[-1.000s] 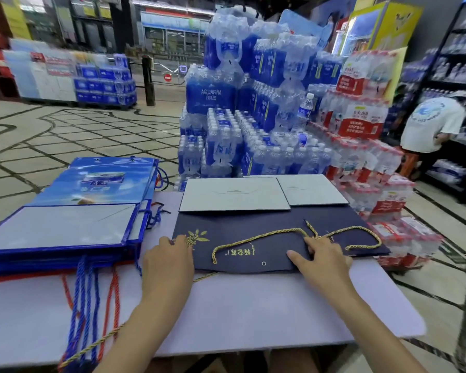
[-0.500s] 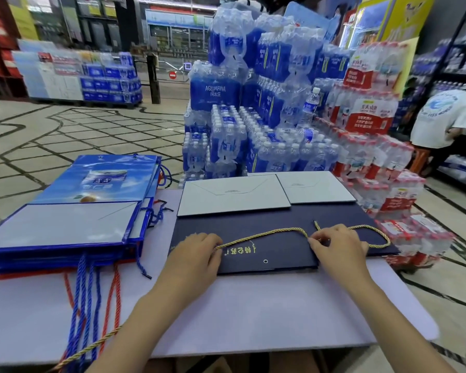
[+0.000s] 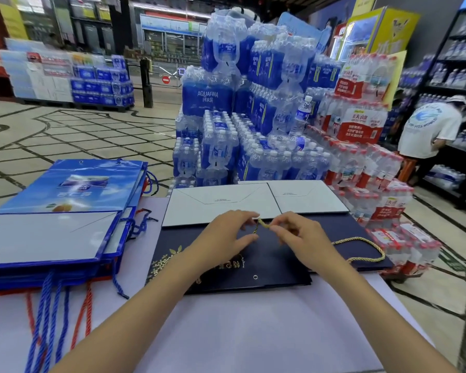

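The left hand [image 3: 223,238] and right hand [image 3: 304,238] each pinched the gold cord [image 3: 262,224] between thumb and fingertips, their other fingers loosely curled. The fingers partly hid the pinched stretch. The rest of the cord looped rightward over the flat navy bag [image 3: 280,265], which lay on the bench [image 3: 253,332] beneath both hands.

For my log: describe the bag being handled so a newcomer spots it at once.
On the white table before the water packs, to the right of the blue bags, lies a flat navy bag. Only it has a gold cord, which the left hand and right hand pinch.
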`<state>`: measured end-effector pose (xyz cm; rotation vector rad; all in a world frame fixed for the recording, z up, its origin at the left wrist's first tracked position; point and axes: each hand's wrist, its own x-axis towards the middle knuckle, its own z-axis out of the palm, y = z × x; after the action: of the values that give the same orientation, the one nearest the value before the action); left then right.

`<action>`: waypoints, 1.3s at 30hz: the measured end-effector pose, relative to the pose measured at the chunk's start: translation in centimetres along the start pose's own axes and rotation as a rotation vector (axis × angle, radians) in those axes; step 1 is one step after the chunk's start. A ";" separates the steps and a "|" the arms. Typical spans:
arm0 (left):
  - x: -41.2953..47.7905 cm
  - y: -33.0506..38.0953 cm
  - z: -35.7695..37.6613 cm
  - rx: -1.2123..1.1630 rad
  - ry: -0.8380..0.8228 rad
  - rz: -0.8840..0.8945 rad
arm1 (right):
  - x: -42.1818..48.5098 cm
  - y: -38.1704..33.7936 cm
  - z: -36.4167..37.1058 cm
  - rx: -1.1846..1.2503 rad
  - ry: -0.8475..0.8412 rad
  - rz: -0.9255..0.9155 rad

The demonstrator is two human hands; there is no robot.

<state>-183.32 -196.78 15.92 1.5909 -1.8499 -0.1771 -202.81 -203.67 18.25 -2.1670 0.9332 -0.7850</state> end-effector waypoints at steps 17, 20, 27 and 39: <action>-1.3 -4.2 1.1 0.010 -0.012 0.004 | 1.7 1.9 3.9 0.037 -0.067 0.013; -1.3 -4.2 0.9 -0.087 -0.004 -0.074 | 1.5 2.0 3.6 0.026 -0.047 -0.009; -1.5 -4.8 0.4 -0.074 0.149 -0.213 | 1.0 2.0 3.2 -0.029 0.009 -0.068; -1.8 -3.6 -0.1 0.153 0.023 -0.168 | 0.7 2.2 2.8 -0.297 -0.097 -0.117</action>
<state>-180.23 -195.97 13.45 1.8474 -1.7470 -0.0934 -201.28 -204.51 15.08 -2.5129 0.9283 -0.6199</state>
